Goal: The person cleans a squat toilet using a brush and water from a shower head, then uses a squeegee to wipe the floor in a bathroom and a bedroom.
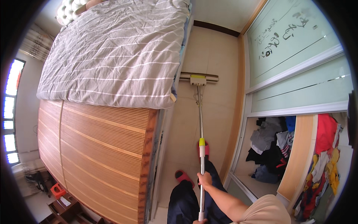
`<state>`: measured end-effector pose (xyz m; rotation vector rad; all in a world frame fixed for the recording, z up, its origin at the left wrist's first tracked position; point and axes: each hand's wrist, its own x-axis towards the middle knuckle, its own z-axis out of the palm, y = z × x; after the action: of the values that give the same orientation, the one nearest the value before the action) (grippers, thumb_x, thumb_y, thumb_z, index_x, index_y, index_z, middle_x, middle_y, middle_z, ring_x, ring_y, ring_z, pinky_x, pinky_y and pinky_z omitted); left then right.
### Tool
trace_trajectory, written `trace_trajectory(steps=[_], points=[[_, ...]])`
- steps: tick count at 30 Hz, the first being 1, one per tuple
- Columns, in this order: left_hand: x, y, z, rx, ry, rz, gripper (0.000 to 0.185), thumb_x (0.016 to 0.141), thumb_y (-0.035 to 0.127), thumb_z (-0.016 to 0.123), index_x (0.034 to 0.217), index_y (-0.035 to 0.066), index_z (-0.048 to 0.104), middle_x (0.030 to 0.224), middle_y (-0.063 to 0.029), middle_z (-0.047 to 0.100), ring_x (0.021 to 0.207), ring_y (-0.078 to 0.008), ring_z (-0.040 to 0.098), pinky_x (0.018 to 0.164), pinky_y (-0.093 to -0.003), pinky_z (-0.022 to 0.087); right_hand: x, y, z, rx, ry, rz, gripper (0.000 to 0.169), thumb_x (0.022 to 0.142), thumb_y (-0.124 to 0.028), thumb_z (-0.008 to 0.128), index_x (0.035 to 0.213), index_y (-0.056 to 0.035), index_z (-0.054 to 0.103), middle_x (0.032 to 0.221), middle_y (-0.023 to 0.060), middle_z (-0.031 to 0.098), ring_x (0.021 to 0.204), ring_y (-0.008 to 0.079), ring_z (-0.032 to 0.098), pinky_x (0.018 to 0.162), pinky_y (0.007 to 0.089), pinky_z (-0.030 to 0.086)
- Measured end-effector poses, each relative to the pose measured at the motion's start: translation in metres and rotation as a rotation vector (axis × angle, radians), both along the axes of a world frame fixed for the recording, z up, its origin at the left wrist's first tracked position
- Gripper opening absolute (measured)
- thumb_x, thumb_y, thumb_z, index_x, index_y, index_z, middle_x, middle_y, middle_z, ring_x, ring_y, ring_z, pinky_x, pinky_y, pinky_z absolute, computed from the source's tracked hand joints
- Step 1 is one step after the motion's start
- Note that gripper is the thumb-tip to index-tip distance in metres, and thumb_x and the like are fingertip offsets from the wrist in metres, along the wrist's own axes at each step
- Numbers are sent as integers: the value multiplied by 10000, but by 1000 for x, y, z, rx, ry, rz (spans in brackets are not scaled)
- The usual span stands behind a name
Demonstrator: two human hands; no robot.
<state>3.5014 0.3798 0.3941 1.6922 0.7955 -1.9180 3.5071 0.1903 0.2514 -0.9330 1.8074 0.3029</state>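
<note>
A sponge mop with a telescopic metal handle (200, 123) runs up the middle of the view, away from me. Its wide, flat head (198, 79) rests on the tiled floor, and the head's left end reaches the bed's side. My right hand (205, 180) is wrapped around the lower part of the handle. At the bottom rim my left hand (200, 221) grips the handle near its end, mostly cut off by the picture's edge. A yellow-green collar (202, 142) sits on the handle above my right hand.
To the left is a bed with a slatted mat (103, 145) and a striped grey quilt (117, 53). A wardrobe with sliding glass doors (296, 42) stands right, its open section holding piled clothes (268, 145). My feet wear red slippers (184, 177). An orange stool (58, 191) is lower left.
</note>
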Motion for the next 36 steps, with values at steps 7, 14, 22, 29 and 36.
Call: trace_trajectory(steps=[7,14,22,29,36], points=[[-12,-41,-36,115,-14,-355,274,650,270,647,559,38,533,500,-46,510,432,-150,505,400,-270,400,4,-70,-16,-40,95,173,316,704,-317,522,738,-4,550,496,94,558,429,216,568,542,314,467],[39,-248,-71,-307,-112,-176,346,703,355,597,559,57,497,468,-37,479,377,-116,461,354,-255,350,51,-287,-63,-187,-195,91,285,700,-216,492,523,5,520,413,115,491,360,240,513,354,362,408],[20,-334,-90,-513,-286,-16,408,776,438,507,729,34,491,516,-31,475,417,-91,446,405,-224,322,66,-383,-61,-436,198,389,308,723,-213,527,968,-33,473,859,138,588,805,299,576,649,382,454],[14,-155,-116,-350,-240,-111,462,781,498,458,712,41,482,501,-32,458,414,-107,455,389,-226,352,44,-216,-81,-335,169,316,312,734,-233,510,960,-27,452,861,165,579,809,319,564,688,420,437],[66,95,-99,-218,-355,-386,546,754,575,423,650,46,506,496,-22,475,422,-105,463,393,-237,360,60,33,-68,-268,197,193,358,736,-260,509,983,-33,385,818,196,576,767,350,566,662,441,444]])
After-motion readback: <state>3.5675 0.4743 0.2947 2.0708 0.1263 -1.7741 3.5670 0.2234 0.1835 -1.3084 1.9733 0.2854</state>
